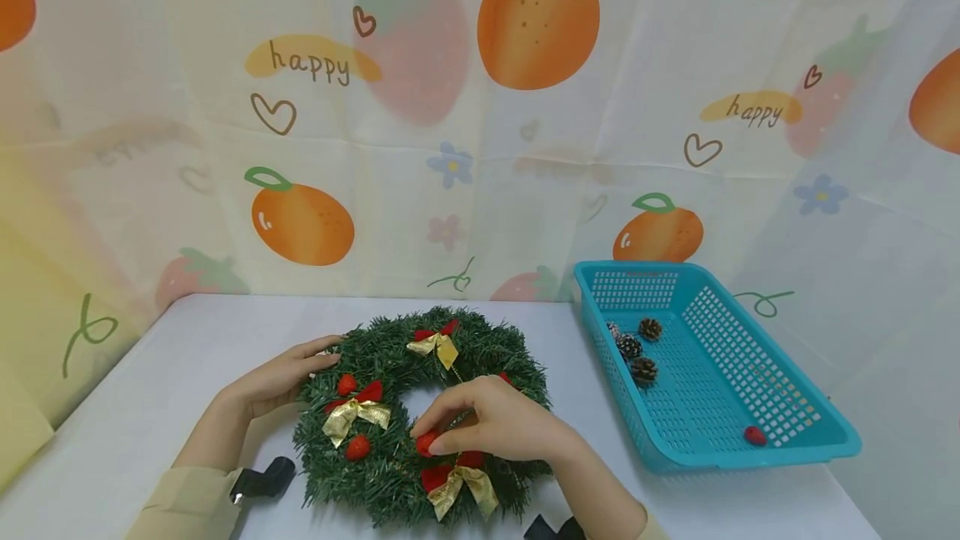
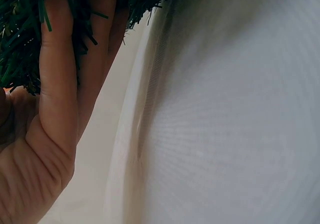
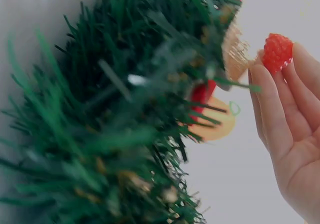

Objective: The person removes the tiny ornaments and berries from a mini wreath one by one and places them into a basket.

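A green artificial Christmas wreath [image 1: 390, 473] lies on the white table, dressed with red-and-gold bows [image 1: 358, 417] and red berries [image 1: 357, 447]. My left hand [image 1: 281, 377] holds the wreath's left outer edge; in the left wrist view its fingers [image 2: 57, 79] reach in among the green needles, and their tips are hidden. My right hand [image 1: 498, 419] is over the wreath's lower right part, near the lower bow [image 1: 461, 486]. Between thumb and fingertips it pinches a red raspberry [image 3: 278, 52], seen plainly in the right wrist view.
To the right stands a blue plastic basket [image 1: 750, 462] with several pine cones [image 1: 643, 371] along its left side and one red berry [image 1: 755, 436] near its front. A fruit-printed curtain [image 1: 480, 215] hangs behind the table [image 1: 225, 332].
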Tool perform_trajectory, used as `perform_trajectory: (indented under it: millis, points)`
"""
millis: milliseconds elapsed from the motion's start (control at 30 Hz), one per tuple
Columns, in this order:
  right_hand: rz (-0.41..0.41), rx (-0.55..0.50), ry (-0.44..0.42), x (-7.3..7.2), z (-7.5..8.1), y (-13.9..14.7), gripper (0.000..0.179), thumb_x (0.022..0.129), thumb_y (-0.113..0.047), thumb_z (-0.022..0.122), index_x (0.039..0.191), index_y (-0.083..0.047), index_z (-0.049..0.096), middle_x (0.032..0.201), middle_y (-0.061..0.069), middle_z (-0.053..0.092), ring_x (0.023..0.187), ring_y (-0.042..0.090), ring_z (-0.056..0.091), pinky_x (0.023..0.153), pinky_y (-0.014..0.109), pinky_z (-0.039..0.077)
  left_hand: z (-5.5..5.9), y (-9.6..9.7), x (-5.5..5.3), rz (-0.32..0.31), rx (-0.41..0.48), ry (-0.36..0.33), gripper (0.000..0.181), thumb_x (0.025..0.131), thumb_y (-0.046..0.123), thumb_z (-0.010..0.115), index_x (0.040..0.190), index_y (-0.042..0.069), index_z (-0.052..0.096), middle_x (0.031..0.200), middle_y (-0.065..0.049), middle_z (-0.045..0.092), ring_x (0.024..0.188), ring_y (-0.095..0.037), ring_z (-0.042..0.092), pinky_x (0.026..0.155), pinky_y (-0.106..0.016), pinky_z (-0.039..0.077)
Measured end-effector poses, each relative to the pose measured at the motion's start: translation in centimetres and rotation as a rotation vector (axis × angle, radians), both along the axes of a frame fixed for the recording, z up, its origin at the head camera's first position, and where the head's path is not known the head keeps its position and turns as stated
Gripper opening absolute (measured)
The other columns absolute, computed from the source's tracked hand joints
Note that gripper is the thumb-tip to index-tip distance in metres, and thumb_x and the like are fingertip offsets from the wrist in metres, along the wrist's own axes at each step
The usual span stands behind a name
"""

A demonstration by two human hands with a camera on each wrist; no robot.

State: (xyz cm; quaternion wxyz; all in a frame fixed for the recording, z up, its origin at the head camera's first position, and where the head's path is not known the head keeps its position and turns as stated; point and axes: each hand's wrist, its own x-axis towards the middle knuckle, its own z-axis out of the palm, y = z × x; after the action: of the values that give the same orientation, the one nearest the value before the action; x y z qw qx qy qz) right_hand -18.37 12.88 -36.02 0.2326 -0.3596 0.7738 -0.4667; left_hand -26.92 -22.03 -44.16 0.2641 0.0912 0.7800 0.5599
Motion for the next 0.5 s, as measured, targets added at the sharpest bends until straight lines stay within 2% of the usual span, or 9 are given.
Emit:
perform_trajectory:
  millis: [167, 300, 500]
  points:
    - [-0.031, -0.011, 0.007, 0.1, 0.6, 0.6, 0.022, 0.09, -0.013, 0.071, 0.112, -0.011, 0.074, 0.114, 0.007, 0.074, 0.096, -0.001, 0.069, 0.082, 0.02, 0.058, 0.1, 0.0, 0.1, -0.001, -0.001, 0.001, 0.073, 0.105, 0.04, 0.044, 0.161, 0.011, 0.007, 0.164, -0.028, -0.011, 0.147, -0.055, -0.016, 0.113, -0.075, 0.0]
    - [-0.049, -0.002, 0.057, 0.0, 1.0, 1.1, 0.022, 0.09, -0.016, 0.071, 0.112, -0.015, 0.074, 0.113, 0.004, 0.075, 0.097, 0.0, 0.069, 0.082, 0.02, 0.058, 0.1, 0.0, 0.2, 0.002, -0.007, 0.004, 0.073, 0.105, 0.04, 0.044, 0.161, 0.012, 0.007, 0.164, -0.028, -0.01, 0.147, -0.056, -0.015, 0.114, -0.074, 0.002]
    - [-0.078, -0.005, 0.099, -0.2, 1.4, 1.8, 0.022, 0.091, -0.019, 0.072, 0.112, -0.021, 0.074, 0.113, 0.002, 0.074, 0.085, 0.005, 0.069, 0.07, 0.019, 0.054, 0.0, 0.0, 0.0, 0.002, -0.004, -0.002, 0.072, 0.105, 0.041, 0.044, 0.161, 0.012, 0.007, 0.164, -0.028, -0.009, 0.147, -0.055, -0.016, 0.113, -0.076, 0.0]
